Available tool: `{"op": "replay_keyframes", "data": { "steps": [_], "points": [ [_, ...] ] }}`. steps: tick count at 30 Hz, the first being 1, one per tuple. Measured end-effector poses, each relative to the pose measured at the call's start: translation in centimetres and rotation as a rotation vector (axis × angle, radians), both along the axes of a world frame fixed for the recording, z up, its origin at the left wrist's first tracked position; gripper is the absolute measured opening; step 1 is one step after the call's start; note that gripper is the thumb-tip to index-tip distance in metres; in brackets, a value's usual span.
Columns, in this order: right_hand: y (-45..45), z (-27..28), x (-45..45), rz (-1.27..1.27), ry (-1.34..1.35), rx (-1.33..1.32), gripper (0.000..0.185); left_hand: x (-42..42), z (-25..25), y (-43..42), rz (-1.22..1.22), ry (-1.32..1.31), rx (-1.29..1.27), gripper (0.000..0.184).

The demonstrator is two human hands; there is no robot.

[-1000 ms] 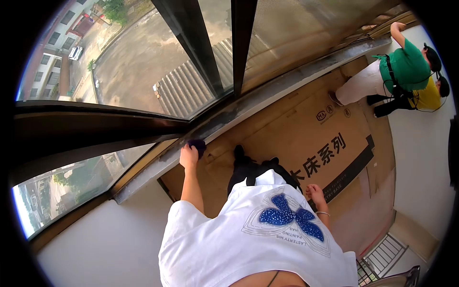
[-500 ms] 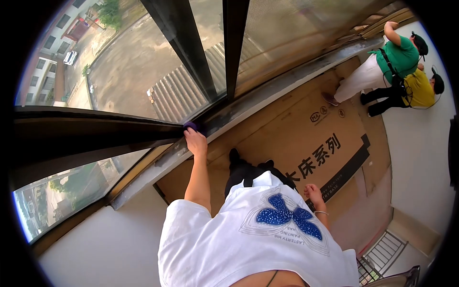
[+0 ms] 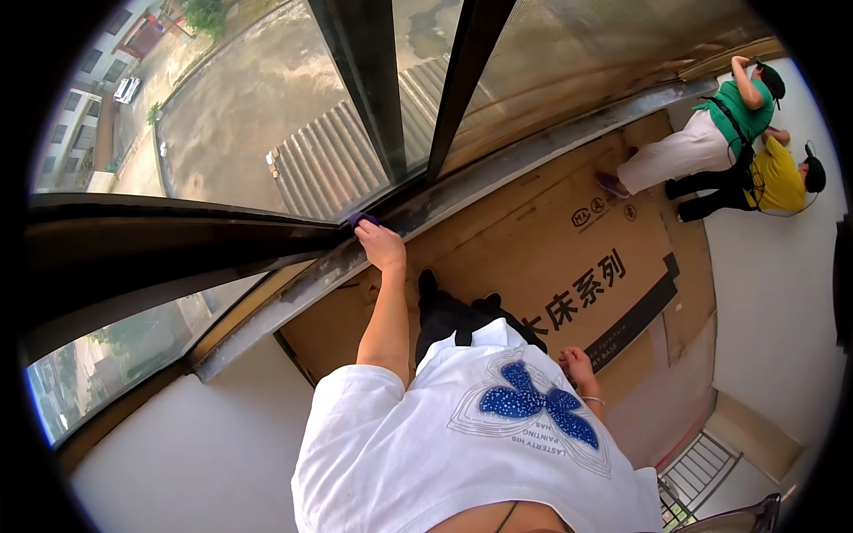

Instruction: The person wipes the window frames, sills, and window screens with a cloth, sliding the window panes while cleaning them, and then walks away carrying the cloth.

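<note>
At the foot of the dark window frame (image 3: 222, 220), my left hand (image 3: 380, 244) is closed on a purple cloth (image 3: 361, 219). The cloth presses against the corner where the frame meets the grey sill (image 3: 462, 186). Part of the cloth is hidden behind my fingers. Beside my white shirt, my right hand (image 3: 579, 366) hangs over the floor with its fingers curled in. Nothing shows in it. A bracelet circles that wrist.
Flattened cardboard (image 3: 533, 222) with black print covers the floor under my feet. Two people, one in a green shirt (image 3: 746, 107) and one in a yellow shirt (image 3: 776, 178), stand at the far right by the white wall. A metal rack (image 3: 702, 471) is at lower right.
My left hand has moved slightly right and up in the view with the purple cloth, along the corner of the frame. The person in green has shifted their raised arm.
</note>
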State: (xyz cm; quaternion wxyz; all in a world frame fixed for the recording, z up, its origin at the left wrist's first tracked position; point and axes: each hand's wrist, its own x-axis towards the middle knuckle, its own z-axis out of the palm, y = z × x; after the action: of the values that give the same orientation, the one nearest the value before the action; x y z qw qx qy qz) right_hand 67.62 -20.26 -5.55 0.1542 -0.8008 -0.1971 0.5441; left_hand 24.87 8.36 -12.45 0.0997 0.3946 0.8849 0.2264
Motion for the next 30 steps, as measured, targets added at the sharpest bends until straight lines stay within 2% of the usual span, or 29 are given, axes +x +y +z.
{"op": "replay_keyframes", "data": {
  "steps": [3,7,12,13,15,17,21,24,30],
  "points": [
    [0.3,-0.2,0.2,-0.007,0.020,0.013,0.018,1.0,0.7,0.7,-0.014,-0.067,-0.043,0.035],
    [0.4,-0.8,0.5,0.025,0.030,0.042,0.018,3.8,2.8,0.9,-0.592,-0.217,0.051,0.033],
    [0.4,-0.5,0.1,0.005,0.031,0.061,0.019,8.5,4.5,1.4,-0.464,-0.429,-0.035,0.031],
    [0.3,-0.5,0.0,-0.004,0.013,0.077,0.019,8.2,5.3,1.1,-0.472,-0.396,-0.023,0.037],
    [0.1,-0.9,-0.1,0.003,0.013,0.069,0.019,6.4,5.0,0.8,-0.280,-0.453,-0.111,0.046],
    [-0.1,-1.3,-0.2,0.005,0.018,0.055,0.019,3.6,4.6,-0.1,-0.132,-0.419,-0.060,0.052],
    [-0.3,-1.7,-0.7,0.072,0.029,0.061,0.018,-1.2,3.1,-1.2,0.162,-0.351,-0.054,0.055],
    [0.1,-1.7,-0.8,0.088,0.036,0.035,0.018,-3.5,1.7,-1.6,0.172,-0.383,-0.063,0.058],
    [1.1,-1.6,-0.1,0.055,0.038,0.013,0.018,-3.9,2.3,-1.6,0.106,-0.357,-0.095,0.057]
  ]
}}
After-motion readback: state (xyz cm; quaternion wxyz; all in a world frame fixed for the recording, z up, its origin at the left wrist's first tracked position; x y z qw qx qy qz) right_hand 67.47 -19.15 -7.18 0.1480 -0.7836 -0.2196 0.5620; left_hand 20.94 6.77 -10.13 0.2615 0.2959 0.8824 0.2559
